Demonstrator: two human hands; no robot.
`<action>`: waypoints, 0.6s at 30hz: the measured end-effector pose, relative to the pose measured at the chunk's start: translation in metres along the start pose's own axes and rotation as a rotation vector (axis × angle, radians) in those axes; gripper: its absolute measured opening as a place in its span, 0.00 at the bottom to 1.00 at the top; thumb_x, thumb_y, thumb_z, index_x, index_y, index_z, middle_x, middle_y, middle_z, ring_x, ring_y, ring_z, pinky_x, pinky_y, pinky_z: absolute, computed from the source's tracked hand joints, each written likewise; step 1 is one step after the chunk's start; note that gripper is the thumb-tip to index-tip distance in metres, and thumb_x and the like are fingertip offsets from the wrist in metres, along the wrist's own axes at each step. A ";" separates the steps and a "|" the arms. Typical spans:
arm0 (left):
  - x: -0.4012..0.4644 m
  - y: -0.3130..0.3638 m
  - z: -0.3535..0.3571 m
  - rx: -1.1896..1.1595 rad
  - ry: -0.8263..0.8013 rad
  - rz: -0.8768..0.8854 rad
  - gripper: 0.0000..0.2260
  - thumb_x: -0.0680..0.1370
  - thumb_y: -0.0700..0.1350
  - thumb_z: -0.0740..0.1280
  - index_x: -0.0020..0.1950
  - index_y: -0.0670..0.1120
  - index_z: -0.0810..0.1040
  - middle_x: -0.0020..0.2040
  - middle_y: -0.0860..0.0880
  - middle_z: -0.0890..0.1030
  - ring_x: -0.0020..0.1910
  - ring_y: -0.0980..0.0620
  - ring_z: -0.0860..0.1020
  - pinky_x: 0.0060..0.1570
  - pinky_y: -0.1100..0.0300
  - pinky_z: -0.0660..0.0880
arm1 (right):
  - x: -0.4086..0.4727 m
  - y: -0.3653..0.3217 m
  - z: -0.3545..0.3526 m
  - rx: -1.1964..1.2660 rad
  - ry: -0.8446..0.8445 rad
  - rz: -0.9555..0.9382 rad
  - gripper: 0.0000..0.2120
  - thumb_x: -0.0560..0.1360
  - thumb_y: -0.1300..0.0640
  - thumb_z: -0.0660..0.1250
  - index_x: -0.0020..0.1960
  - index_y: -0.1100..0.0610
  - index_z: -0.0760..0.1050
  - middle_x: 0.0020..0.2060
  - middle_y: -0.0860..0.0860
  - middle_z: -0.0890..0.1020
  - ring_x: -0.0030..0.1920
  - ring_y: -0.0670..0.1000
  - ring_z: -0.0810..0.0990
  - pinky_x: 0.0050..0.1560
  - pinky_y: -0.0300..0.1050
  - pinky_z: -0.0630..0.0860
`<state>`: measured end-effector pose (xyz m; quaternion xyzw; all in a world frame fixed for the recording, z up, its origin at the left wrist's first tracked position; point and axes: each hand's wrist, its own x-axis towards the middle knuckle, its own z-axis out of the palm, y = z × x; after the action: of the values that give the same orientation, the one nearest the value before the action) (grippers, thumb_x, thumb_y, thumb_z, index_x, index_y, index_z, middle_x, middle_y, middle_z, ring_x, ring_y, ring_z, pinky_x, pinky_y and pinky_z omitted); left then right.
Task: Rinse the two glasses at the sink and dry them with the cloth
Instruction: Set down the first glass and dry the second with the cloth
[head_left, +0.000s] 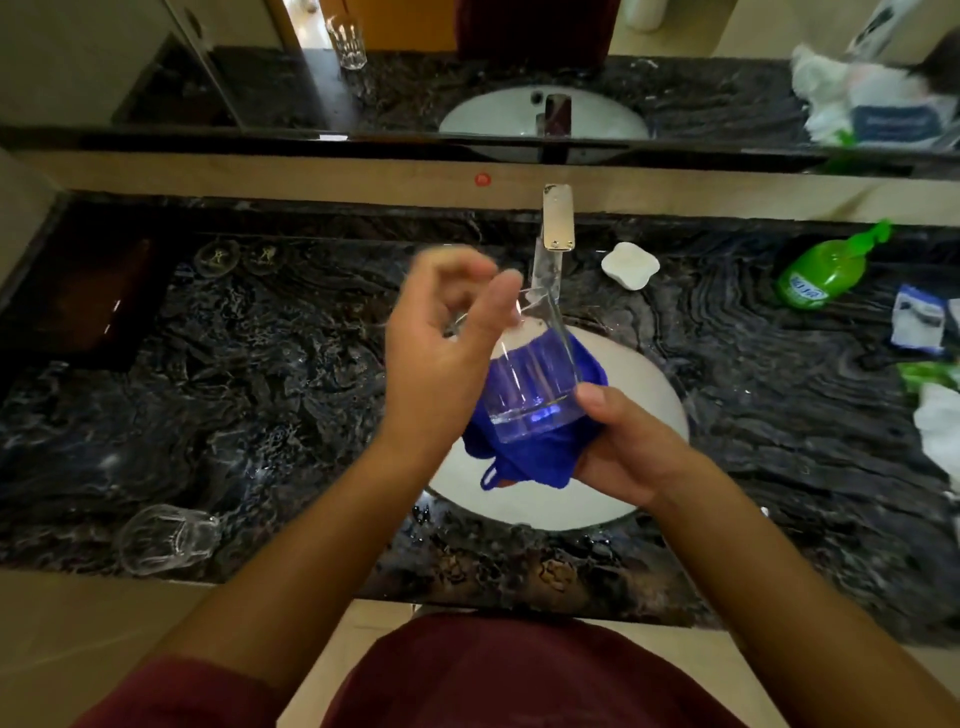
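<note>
Cradling a clear glass (530, 374) in the blue cloth (519, 457) over the white sink (639, 384), the right hand (639, 452) grasps both. The left hand (441, 338) is blurred beside the rim — thumb on the glass, grip uncertain. Left of the sink, a second glass (166, 538) lies on the dark counter (285, 389); right of it — a soap dish (629, 265) and a green bottle (826, 270). Behind stands the tap (557, 218).

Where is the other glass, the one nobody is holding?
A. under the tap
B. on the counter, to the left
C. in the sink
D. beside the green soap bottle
B: the second glass sits on the dark counter at the left, apart from the sink and both hands.
</note>
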<state>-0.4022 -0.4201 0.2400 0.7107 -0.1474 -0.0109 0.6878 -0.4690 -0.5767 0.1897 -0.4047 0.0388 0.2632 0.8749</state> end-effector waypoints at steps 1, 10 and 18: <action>-0.003 -0.002 0.006 -0.018 0.058 0.005 0.23 0.78 0.62 0.67 0.59 0.43 0.74 0.50 0.43 0.83 0.51 0.46 0.83 0.57 0.45 0.79 | 0.000 0.001 0.000 0.005 0.003 -0.037 0.46 0.63 0.43 0.83 0.73 0.60 0.70 0.67 0.62 0.78 0.65 0.67 0.77 0.59 0.70 0.76; -0.068 -0.042 0.020 -0.031 -0.045 -0.182 0.30 0.77 0.56 0.71 0.77 0.57 0.64 0.74 0.59 0.72 0.75 0.54 0.71 0.72 0.45 0.71 | 0.001 0.004 -0.008 -0.427 0.376 -0.218 0.33 0.65 0.45 0.79 0.66 0.56 0.76 0.57 0.56 0.86 0.58 0.58 0.84 0.61 0.57 0.80; -0.056 -0.058 -0.005 -0.145 0.058 -0.340 0.31 0.70 0.62 0.77 0.69 0.51 0.76 0.64 0.47 0.82 0.63 0.49 0.81 0.58 0.55 0.79 | -0.003 0.007 -0.009 -0.423 0.463 -0.099 0.18 0.78 0.38 0.66 0.51 0.51 0.85 0.46 0.57 0.88 0.44 0.60 0.84 0.43 0.53 0.78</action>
<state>-0.4438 -0.4023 0.1727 0.6740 -0.0042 -0.1170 0.7294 -0.4734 -0.5803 0.1798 -0.6283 0.1617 0.1234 0.7510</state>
